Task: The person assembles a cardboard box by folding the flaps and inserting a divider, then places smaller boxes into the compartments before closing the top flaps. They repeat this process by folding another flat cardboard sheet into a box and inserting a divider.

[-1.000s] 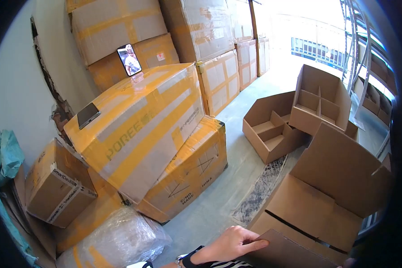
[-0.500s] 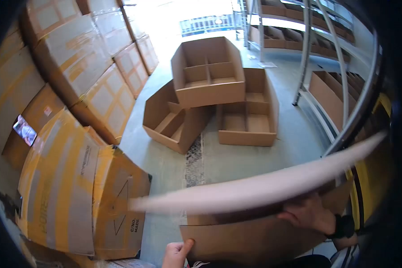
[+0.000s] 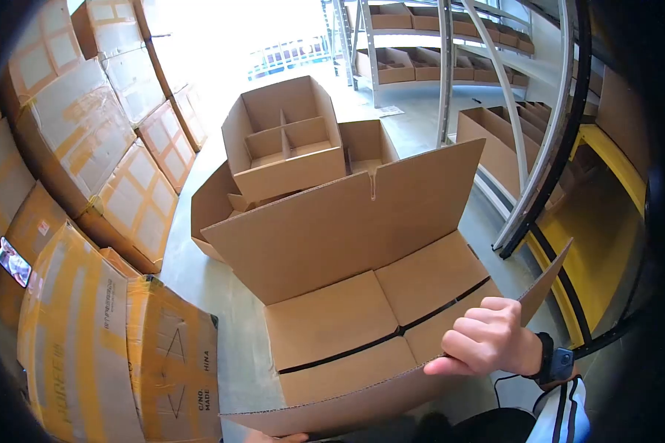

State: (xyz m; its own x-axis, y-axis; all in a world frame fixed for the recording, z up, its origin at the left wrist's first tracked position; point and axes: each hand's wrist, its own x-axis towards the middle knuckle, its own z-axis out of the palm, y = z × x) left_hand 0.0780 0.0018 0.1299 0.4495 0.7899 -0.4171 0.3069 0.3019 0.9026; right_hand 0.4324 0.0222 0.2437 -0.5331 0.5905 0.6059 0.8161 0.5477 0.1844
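Observation:
A large cardboard box (image 3: 332,314) lies unfolded in front of me. Its far panel stands up with a short slot at the top edge, and dark gaps run between its bottom flaps. My right hand (image 3: 484,340) is closed over the top edge of the near panel, towards the right; a wristband device sits on that wrist. Only a sliver of my left hand (image 3: 273,437) shows at the bottom, closed at the lower left of the same panel, its other fingers hidden.
Divided cardboard trays (image 3: 288,159) are stacked on the floor beyond. Taped cartons (image 3: 74,347) line the left, with a phone (image 3: 13,262) against one. Metal shelving (image 3: 443,81) holding cardboard bins stands at the right, near a yellow frame (image 3: 621,170).
The cardboard has swung from a blurred, nearly folded shape to an opened-out box with its inside showing. My right hand went from inside it to the near edge; the left dropped lower.

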